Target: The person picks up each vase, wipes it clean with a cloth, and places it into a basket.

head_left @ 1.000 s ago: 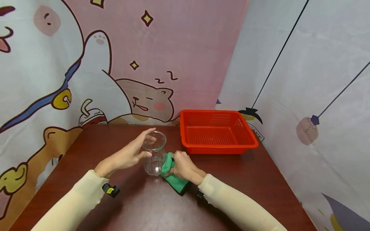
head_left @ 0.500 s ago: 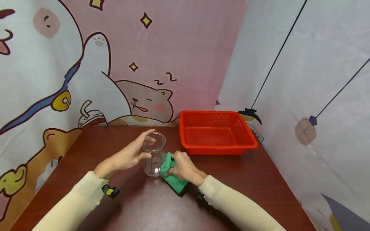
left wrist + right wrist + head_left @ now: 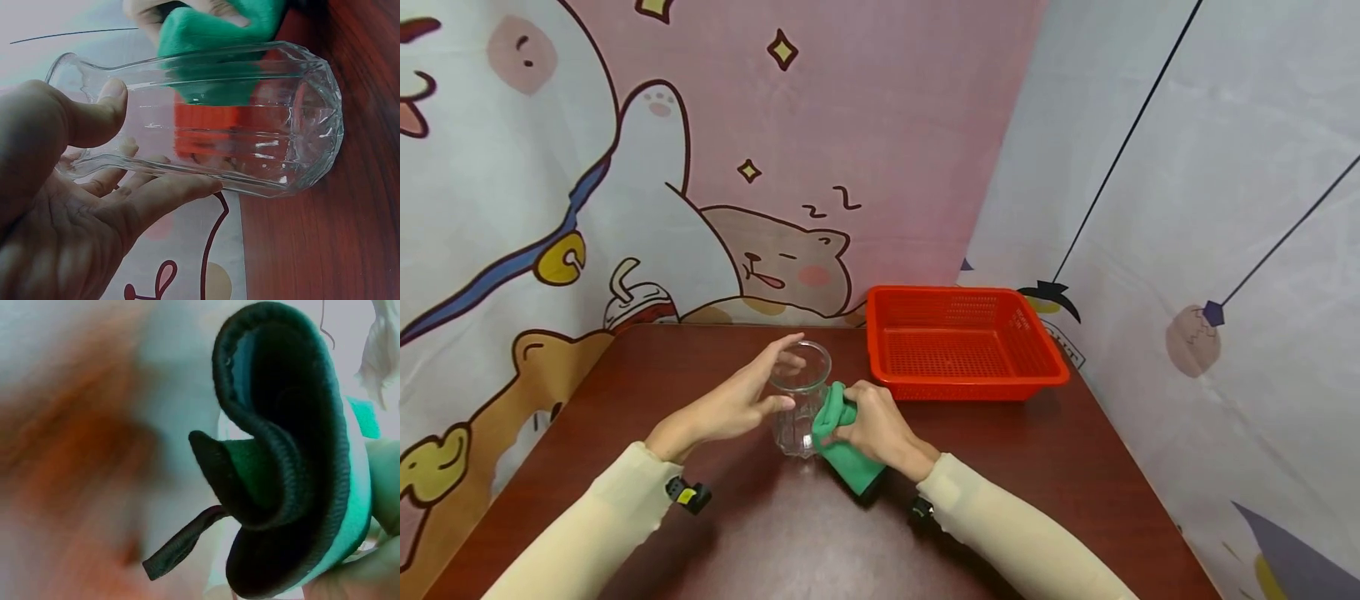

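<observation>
A clear glass vase [image 3: 796, 429] with ribbed sides and a flared rim stands upright on the table. My left hand [image 3: 739, 403] grips its upper part from the left; in the left wrist view the thumb lies on one side of the vase [image 3: 312, 119] and the fingers on the other. My right hand [image 3: 880, 429] pinches a folded green cloth [image 3: 853, 467] against the vase's right side. Dark edging and a small loop show on the cloth [image 3: 287, 462] in the right wrist view. Through the glass, green cloth is visible in the left wrist view.
Behind the right hand, a red plastic basket [image 3: 962, 385] with perforated walls stands at the back of the dark red-brown table [image 3: 1022, 475]. Cartoon-printed fabric [image 3: 910, 167] hangs along the back and sides of the table.
My right hand has shifted slightly up the vase's side with the green cloth. The left hand and the vase stay in place.
</observation>
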Available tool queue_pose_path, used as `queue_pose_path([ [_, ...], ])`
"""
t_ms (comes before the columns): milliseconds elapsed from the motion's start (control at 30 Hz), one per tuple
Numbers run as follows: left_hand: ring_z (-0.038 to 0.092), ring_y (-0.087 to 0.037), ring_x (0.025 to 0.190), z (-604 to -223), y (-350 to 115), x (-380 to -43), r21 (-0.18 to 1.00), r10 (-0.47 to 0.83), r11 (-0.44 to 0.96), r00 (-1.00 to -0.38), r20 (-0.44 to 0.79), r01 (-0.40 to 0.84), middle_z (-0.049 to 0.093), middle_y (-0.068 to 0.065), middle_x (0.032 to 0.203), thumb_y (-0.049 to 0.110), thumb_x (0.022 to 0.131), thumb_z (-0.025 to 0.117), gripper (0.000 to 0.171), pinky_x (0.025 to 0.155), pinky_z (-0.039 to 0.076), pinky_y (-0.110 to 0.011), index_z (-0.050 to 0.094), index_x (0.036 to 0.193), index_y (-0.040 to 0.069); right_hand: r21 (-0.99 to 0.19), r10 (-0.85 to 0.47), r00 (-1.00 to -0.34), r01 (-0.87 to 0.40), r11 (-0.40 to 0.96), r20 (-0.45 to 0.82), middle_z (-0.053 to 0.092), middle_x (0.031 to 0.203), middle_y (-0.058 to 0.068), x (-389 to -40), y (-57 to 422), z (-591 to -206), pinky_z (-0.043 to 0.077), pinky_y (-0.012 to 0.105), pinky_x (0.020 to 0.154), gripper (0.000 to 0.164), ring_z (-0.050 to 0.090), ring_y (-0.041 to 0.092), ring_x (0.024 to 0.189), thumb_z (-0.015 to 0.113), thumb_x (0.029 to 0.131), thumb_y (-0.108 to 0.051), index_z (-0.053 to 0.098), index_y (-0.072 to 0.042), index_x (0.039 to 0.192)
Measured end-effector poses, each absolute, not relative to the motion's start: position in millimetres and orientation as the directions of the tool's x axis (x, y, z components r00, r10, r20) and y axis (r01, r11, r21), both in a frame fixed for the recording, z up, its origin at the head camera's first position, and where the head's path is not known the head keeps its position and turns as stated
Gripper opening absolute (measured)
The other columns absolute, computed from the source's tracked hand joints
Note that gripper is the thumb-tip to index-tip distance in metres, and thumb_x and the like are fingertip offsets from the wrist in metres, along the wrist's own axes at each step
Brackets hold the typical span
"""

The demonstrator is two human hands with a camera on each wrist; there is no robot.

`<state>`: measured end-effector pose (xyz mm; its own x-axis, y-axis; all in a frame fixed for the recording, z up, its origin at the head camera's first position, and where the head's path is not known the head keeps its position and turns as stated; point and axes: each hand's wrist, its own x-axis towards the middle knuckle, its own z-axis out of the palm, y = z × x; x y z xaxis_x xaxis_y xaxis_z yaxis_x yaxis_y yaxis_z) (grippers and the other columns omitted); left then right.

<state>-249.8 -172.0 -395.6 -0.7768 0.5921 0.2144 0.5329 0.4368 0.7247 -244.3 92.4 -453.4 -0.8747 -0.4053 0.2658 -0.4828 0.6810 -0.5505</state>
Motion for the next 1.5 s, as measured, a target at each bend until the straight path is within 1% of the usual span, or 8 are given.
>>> queue_pose_path([
  [133,0.055,-0.037,0.143,-394.3,-171.3,-249.3,0.736,0.593,0.437,-0.781,0.197,0.517,0.054,-0.014,0.153,0.001,0.1,0.071,0.096,0.116,0.045,-0.062,0.013,0.171,0.028,-0.563,-0.397,-0.871,-0.49,0.665,0.289,0.067,0.093,-0.004,-245.3,91.8,-447.2,0.052,0.018,0.068,0.046,0.06,0.009,0.083,0.102,0.07,-0.042,0.077,-0.016,0.1],
  [333,0.056,-0.036,0.142,-392.0,-171.2,-248.4,0.738,0.591,0.437,-0.782,0.195,0.514,0.054,-0.016,0.153,0.002,0.101,0.071,0.095,0.116,0.046,-0.061,0.013,0.171,0.028,-0.584,-0.388,-0.861,-0.509,0.633,0.33,0.071,0.101,-0.003,-247.2,91.8,-438.2,0.056,0.019,0.074,0.058,0.063,0.01,0.088,0.101,0.072,-0.042,0.079,-0.012,0.117],
  [433,0.055,-0.036,0.142,-391.6,-170.8,-248.3,0.735,0.591,0.441,-0.783,0.194,0.516,0.054,-0.016,0.153,0.001,0.101,0.071,0.095,0.116,0.046,-0.062,0.013,0.171,0.027,-0.597,-0.376,-0.856,-0.517,0.613,0.356,0.072,0.104,-0.003,-247.7,91.4,-434.4,0.057,0.02,0.076,0.058,0.064,0.01,0.089,0.101,0.072,-0.041,0.08,-0.012,0.118],
  [733,0.057,-0.037,0.14,-393.0,-171.5,-249.2,0.734,0.597,0.431,-0.776,0.204,0.525,0.053,-0.019,0.154,-0.001,0.1,0.071,0.096,0.114,0.047,-0.061,0.013,0.171,0.028,-0.602,-0.356,-0.825,-0.565,0.565,0.44,0.072,0.104,-0.006,-251.0,89.9,-426.8,0.059,0.023,0.08,0.052,0.067,0.008,0.091,0.101,0.072,-0.04,0.08,-0.019,0.114],
  [900,0.057,-0.037,0.14,-394.4,-172.0,-249.8,0.729,0.599,0.437,-0.775,0.201,0.527,0.053,-0.016,0.154,0.0,0.101,0.07,0.096,0.112,0.049,-0.06,0.012,0.171,0.03,-0.637,-0.331,-0.819,-0.573,0.515,0.469,0.074,0.104,-0.006,-253.0,91.3,-422.9,0.061,0.024,0.082,0.05,0.071,0.007,0.094,0.1,0.073,-0.04,0.08,-0.021,0.114],
  [1100,0.057,-0.034,0.141,-395.2,-172.2,-252.2,0.718,0.6,0.443,-0.773,0.207,0.536,0.054,-0.013,0.154,-0.001,0.1,0.071,0.098,0.11,0.051,-0.056,0.013,0.171,0.03,-0.678,-0.282,-0.811,-0.584,0.447,0.513,0.076,0.11,-0.005,-254.5,96.5,-416.8,0.063,0.028,0.085,0.052,0.073,0.009,0.099,0.1,0.075,-0.035,0.08,-0.021,0.12],
  [1267,0.057,-0.031,0.141,-395.2,-172.3,-253.0,0.719,0.599,0.444,-0.774,0.206,0.535,0.054,-0.012,0.155,0.0,0.099,0.072,0.098,0.109,0.051,-0.056,0.013,0.171,0.031,-0.69,-0.286,-0.806,-0.592,0.417,0.518,0.075,0.114,-0.006,-256.3,99.7,-413.7,0.063,0.029,0.086,0.054,0.073,0.009,0.102,0.099,0.077,-0.033,0.078,-0.022,0.126],
  [1500,0.056,-0.031,0.142,-395.5,-173.0,-252.7,0.723,0.596,0.445,-0.777,0.201,0.528,0.054,-0.011,0.155,0.001,0.1,0.072,0.097,0.11,0.05,-0.057,0.012,0.171,0.031,-0.689,-0.296,-0.804,-0.594,0.415,0.515,0.074,0.114,-0.007,-258.4,98.8,-414.0,0.063,0.028,0.087,0.054,0.073,0.009,0.102,0.098,0.078,-0.033,0.078,-0.021,0.127],
])
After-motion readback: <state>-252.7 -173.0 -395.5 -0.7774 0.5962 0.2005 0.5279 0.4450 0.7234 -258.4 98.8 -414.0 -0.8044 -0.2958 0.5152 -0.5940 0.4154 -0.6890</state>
